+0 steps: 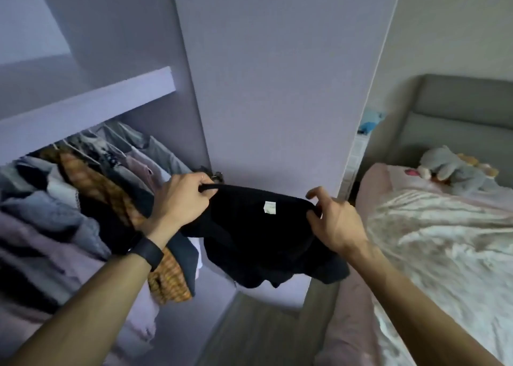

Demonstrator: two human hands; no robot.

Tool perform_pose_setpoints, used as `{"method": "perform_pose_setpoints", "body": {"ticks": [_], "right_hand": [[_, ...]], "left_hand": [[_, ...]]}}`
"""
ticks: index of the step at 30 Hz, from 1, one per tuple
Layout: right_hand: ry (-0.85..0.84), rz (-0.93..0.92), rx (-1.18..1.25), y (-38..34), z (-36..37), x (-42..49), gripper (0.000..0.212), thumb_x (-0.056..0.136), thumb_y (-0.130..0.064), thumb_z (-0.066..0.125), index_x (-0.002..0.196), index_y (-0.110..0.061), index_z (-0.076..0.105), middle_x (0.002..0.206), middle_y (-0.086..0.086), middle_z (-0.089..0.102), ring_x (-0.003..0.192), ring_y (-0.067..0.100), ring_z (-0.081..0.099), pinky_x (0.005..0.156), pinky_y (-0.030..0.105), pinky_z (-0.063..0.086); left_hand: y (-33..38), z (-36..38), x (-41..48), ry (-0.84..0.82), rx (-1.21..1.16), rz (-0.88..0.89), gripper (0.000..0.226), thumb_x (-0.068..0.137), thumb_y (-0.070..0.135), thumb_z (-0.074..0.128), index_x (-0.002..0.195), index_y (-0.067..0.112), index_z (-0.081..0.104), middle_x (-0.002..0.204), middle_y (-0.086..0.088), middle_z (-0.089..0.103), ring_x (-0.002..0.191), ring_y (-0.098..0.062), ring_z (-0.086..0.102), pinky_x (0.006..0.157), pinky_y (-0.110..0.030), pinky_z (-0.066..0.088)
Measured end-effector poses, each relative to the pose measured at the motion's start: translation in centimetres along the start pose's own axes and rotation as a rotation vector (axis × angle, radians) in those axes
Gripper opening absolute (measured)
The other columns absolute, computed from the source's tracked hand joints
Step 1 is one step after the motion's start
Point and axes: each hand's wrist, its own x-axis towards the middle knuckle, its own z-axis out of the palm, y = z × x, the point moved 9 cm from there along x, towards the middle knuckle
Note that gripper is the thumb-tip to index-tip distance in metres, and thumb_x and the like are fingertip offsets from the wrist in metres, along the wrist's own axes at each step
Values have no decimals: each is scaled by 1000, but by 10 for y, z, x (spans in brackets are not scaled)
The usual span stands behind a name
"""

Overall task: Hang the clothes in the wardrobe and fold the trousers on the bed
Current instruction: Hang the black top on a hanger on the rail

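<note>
Both grips are closed on cloth. The left hand (181,199) curls its fingers round one end of the top edge of a black garment (258,240), and the right hand (331,222) pinches the other end with some fingers lifted clear. The edge is pulled taut between them at the centre of the frame, apparently so the piece opens out and can be read. A small white label (269,208) faces the camera just under that edge, and the rest hangs loose and bunched below. Whether it is a top or a pair of trousers cannot be told from here, and that likely decides where it goes. A dark wristband (147,252) circles the left wrist. Behind that arm, at the left of the frame, hanging clothes (91,188) crowd the open wardrobe under a pale shelf (88,102), an orange checked piece (166,277) nearest the hand. A tall wardrobe panel (277,88) fills the upper centre. At the right lies the bed (444,240) with its rumpled cover, a plush toy (449,171) near the headboard. The garment hangs between the two places, above the wooden floor (258,332).
</note>
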Motion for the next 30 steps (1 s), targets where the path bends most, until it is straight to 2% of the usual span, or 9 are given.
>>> {"method": "perform_pose_setpoints", "body": {"ticks": [3, 9, 13, 17, 20, 22, 25, 28, 30], "right_hand": [[-275, 29, -57, -27, 39, 16, 26, 92, -31, 51, 115, -32, 62, 104, 2, 73, 96, 31, 66, 81, 38, 55], [-276, 12, 400, -98, 71, 61, 28, 93, -18, 47, 109, -25, 69, 74, 0, 74, 64, 17, 71, 73, 36, 60], [-448, -126, 443, -143, 107, 91, 23, 93, -18, 53, 108, -29, 65, 70, -11, 73, 54, 0, 66, 61, 18, 50], [-555, -257, 531, -179, 127, 118, 26, 89, -19, 65, 112, -31, 64, 79, -11, 74, 59, 1, 68, 57, 11, 47], [-621, -345, 580, -200, 134, 131, 34, 86, -12, 73, 114, -31, 66, 89, -8, 73, 77, 9, 71, 74, 26, 58], [-647, -442, 548, -216, 139, 136, 26, 92, -10, 68, 115, -21, 69, 92, -1, 74, 88, 19, 71, 87, 40, 59], [-566, -666, 450, -245, 137, 127, 18, 98, -16, 60, 112, -16, 72, 88, 1, 75, 86, 21, 70, 85, 40, 56], [-460, -841, 487, -281, 124, 103, 18, 96, -18, 66, 111, -16, 75, 92, 4, 68, 86, 25, 65, 77, 30, 48], [-565, -811, 582, -302, 126, 90, 17, 98, -15, 64, 109, -24, 72, 93, 2, 67, 78, 24, 69, 72, 29, 53]], "left_hand": [[-35, 0, -15, -77, 124, -101, 15, 88, 42, 64, 102, 40, 70, 104, -1, 74, 98, -34, 67, 72, -35, 54], [-94, -10, -47, -87, 67, -339, 34, 88, 38, 50, 120, 39, 62, 108, -9, 70, 99, -38, 64, 76, -38, 51], [-132, -17, -58, -138, -246, -589, 32, 84, 33, 49, 105, 30, 74, 105, -1, 73, 97, -29, 66, 85, -38, 54], [-160, -28, -68, -72, -530, -796, 14, 92, 23, 57, 89, 23, 71, 84, -4, 75, 66, -19, 74, 68, -33, 55], [-162, -33, -73, -108, -584, -791, 14, 94, 20, 61, 89, 32, 67, 78, 7, 74, 69, -11, 72, 70, -30, 49], [-159, -38, -85, -93, -583, -776, 9, 87, 15, 65, 93, 15, 71, 77, -6, 69, 68, -21, 64, 66, -32, 44], [-162, -47, -121, -3, -512, -788, 21, 90, 15, 67, 100, -4, 69, 80, -20, 69, 74, -30, 64, 69, -37, 47], [-171, -69, -171, 83, -297, -858, 14, 96, 32, 66, 85, 25, 73, 75, 8, 76, 75, -11, 72, 79, -36, 58], [-175, -89, -193, 67, -104, -887, 19, 91, 49, 65, 81, 34, 72, 73, 21, 72, 76, -7, 69, 77, -33, 57]]}}
